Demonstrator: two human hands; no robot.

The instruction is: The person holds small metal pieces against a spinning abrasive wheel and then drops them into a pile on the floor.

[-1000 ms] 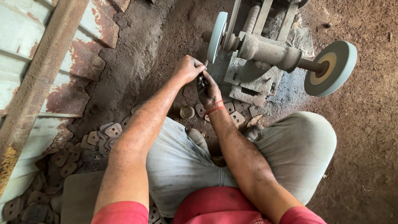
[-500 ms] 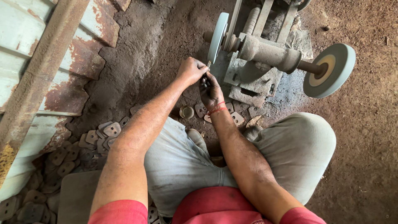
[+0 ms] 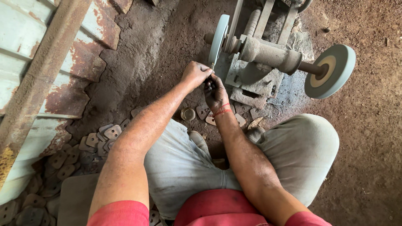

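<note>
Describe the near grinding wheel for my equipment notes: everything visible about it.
The near grinding wheel is a thin, pale grey-blue disc seen almost edge-on, standing upright on the left end of a dusty horizontal shaft. Its rim looks smooth and stone-like. The left hand and right hand together press a small dark piece up to its lower edge. Whether it spins cannot be told.

Grinder wheel [image 3: 219,37] just ahead, metal pieces [image 3: 104,136] piled left, bare dirt floor [image 3: 368,138] right
</note>
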